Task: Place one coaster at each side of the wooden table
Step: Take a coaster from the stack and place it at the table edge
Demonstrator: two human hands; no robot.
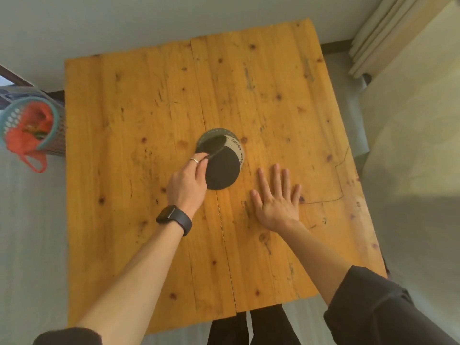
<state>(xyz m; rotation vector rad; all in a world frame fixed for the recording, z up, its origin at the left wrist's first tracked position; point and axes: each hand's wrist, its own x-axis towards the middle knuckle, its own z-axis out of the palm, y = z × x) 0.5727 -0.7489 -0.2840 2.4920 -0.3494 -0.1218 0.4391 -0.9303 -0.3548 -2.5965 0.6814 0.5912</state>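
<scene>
We look down at a wooden table (149,115) made of yellow planks. In the middle of it sits a small pile of round coasters (236,148), and we can see pale rims with small letters on them. Our left hand (188,183) is pinching the edge of a black coaster (221,168) and holds it tipped up over the pile. A second dark coaster (211,144) seems caught under our fingers too, but we cannot tell for sure. There is a ring on one finger and a black watch (174,218) on that wrist. Our right hand (276,197) lies flat on the table just beside the pile, with all its fingers spread wide and nothing in it. It does not touch the coasters. No coaster lies at the sides of the table. On the floor, next to the left side of the table, stands a blue-green basket (56,120) with holes in its wall. Inside it is an orange-red bag (29,130), and the bag's handles hang out over the rim. There is some stuff in the bag, but it is too small to tell what.
</scene>
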